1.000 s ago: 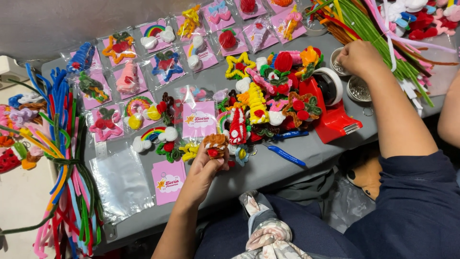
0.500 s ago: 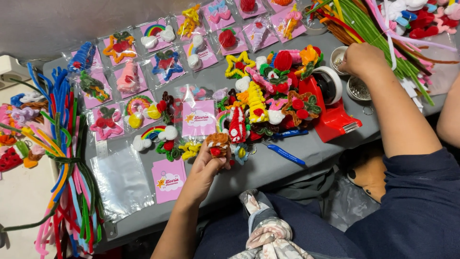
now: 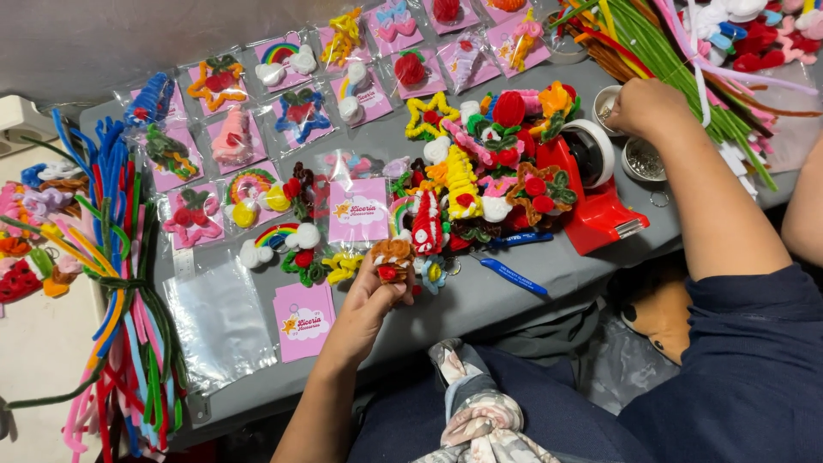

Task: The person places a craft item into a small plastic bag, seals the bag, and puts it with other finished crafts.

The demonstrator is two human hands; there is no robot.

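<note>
A grey cloth-covered table [image 3: 549, 283] carries a heap of bright chenille-stem ornaments [image 3: 489, 176] beside a red plastic tape dispenser [image 3: 596, 201]. The right hand [image 3: 647, 107] rests curled over a small white round bowl [image 3: 607, 105]; whether it grips anything cannot be told. The left hand [image 3: 364, 304] pinches a small brown fuzzy ornament with a red centre [image 3: 391, 260] near the table's front edge

Grey table [image 3: 549, 287] seen from above. Far side: rows of clear packets with pink backing cards [image 3: 302, 116], each holding a pipe-cleaner charm. Centre: loose heap of pipe-cleaner charms [image 3: 489, 176], touching a red tape dispenser [image 3: 596, 201]. Near edge: blue pen [image 3: 513, 278], bare pink card [image 3: 304, 320], empty clear bag [image 3: 219, 326]. Left end: bundle of coloured pipe cleaners [image 3: 120, 291].
</note>
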